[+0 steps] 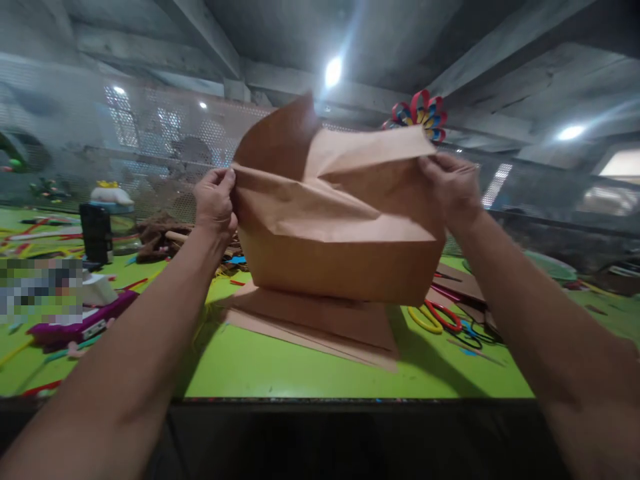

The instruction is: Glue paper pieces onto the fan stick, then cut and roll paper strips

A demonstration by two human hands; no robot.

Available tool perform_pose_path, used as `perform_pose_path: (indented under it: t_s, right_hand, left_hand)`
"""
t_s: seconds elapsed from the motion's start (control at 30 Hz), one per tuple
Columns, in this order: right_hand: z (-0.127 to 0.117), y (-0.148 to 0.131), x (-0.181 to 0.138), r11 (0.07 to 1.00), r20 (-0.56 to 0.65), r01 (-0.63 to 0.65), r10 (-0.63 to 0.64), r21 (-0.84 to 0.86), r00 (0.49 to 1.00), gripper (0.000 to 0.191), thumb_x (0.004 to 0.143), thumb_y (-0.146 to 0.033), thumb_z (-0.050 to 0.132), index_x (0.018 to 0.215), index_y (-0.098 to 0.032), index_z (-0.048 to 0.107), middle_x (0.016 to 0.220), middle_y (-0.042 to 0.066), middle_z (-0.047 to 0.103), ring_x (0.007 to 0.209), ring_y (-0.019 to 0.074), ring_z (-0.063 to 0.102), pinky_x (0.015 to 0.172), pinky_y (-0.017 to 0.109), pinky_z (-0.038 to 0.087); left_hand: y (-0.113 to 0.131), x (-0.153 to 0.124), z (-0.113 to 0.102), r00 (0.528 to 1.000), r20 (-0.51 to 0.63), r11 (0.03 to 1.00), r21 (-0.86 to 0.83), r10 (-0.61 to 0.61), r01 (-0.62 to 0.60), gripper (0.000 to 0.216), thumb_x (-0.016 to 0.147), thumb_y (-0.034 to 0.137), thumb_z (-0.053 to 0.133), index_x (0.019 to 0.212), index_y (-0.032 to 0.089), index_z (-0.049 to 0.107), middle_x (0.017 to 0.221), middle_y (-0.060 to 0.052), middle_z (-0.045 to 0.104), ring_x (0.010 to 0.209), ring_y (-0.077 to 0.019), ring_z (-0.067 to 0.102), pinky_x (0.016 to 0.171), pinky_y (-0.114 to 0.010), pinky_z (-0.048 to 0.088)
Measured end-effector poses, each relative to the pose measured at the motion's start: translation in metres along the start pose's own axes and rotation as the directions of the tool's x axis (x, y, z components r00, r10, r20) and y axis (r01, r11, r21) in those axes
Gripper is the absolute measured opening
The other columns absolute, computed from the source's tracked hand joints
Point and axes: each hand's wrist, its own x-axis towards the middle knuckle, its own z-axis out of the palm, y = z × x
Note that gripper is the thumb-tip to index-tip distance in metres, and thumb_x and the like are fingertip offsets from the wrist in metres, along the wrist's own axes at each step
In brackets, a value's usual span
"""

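I hold a large sheet of brown paper (330, 227) up in front of me, bent and partly folded, above the green table (300, 367). My left hand (215, 203) pinches its left edge with closed fingers. My right hand (450, 187) grips the upper right corner. More brown paper sheets (320, 323) lie flat on the table right under the raised one.
Scissors with red and yellow handles (437, 317) lie to the right of the sheets. A black bottle (97, 233), a purple tool (75, 327), brown fibres (157, 237) and coloured strips sit at left. A multicoloured paper flower (423, 113) shows behind the paper. A mesh wall stands behind.
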Motion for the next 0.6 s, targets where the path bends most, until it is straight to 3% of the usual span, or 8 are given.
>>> perform_pose_path:
  t_s: [0.1,0.17,0.27,0.33,0.47,0.6]
  right_hand:
    - [-0.009,-0.053,-0.033,0.969,-0.080,0.164,-0.181,-0.183,0.980,0.010,0.076,-0.032,0.066,0.071,-0.023,0.067,0.070,-0.002,0.064,0.064,0.0123,0.057,0.060,0.025,0.047]
    - [-0.017,-0.074,-0.077,0.934,-0.065,0.182,-0.211,-0.307,0.975,0.012,0.075,-0.031,0.067,0.066,-0.024,0.066,0.064,-0.003,0.062,0.062,0.0142,0.058,0.053,0.024,0.045]
    - [-0.029,-0.071,-0.145,0.921,0.086,0.117,-0.091,-0.372,0.992,0.005,0.069,-0.028,0.072,0.069,-0.024,0.070,0.064,-0.003,0.066,0.057,0.0151,0.059,0.049,0.024,0.047]
    - [-0.039,-0.057,-0.180,0.924,0.189,-0.010,0.089,-0.383,0.978,0.010,0.067,-0.028,0.073,0.076,-0.023,0.073,0.071,0.000,0.070,0.062,0.0178,0.062,0.055,0.026,0.051]
    - [-0.057,-0.035,-0.216,0.881,0.286,-0.312,0.420,-0.356,0.861,0.015,0.069,-0.030,0.071,0.080,-0.021,0.074,0.076,0.003,0.072,0.070,0.0205,0.066,0.062,0.027,0.054]
    - [-0.064,-0.030,-0.226,0.780,0.288,-0.594,0.625,-0.198,0.725,0.023,0.074,-0.034,0.068,0.091,-0.020,0.072,0.090,0.006,0.071,0.084,0.0221,0.064,0.074,0.030,0.052]
  left_hand:
    - [0.027,-0.016,-0.003,0.997,0.059,0.994,-0.104,0.041,-0.035,0.006,0.077,0.010,0.061,0.081,0.012,0.057,0.072,0.004,0.062,0.071,-0.0061,0.055,0.080,-0.025,0.042]
    - [0.047,-0.039,-0.015,0.992,0.104,0.992,-0.100,-0.065,0.076,0.016,0.069,0.011,0.068,0.083,0.013,0.059,0.073,0.003,0.064,0.072,-0.0073,0.057,0.078,-0.022,0.044]
    - [0.067,-0.078,-0.045,0.948,0.140,0.958,0.003,-0.286,0.288,0.026,0.058,0.007,0.074,0.080,0.014,0.062,0.070,0.003,0.065,0.066,-0.0065,0.057,0.067,-0.016,0.045]
    - [0.074,-0.100,-0.069,0.919,0.091,0.923,0.065,-0.384,0.379,0.027,0.054,0.007,0.076,0.077,0.016,0.063,0.071,0.005,0.067,0.067,-0.0061,0.058,0.066,-0.013,0.046]
    - [0.086,-0.132,-0.107,0.805,0.006,0.789,0.200,-0.594,0.581,0.036,0.055,0.014,0.079,0.087,0.022,0.064,0.084,0.005,0.070,0.077,-0.0103,0.063,0.066,-0.013,0.049]
    - [0.101,-0.148,-0.118,0.650,0.076,0.635,0.322,-0.756,0.702,0.047,0.056,0.021,0.077,0.100,0.026,0.063,0.098,0.000,0.070,0.088,-0.0222,0.065,0.071,-0.025,0.054]
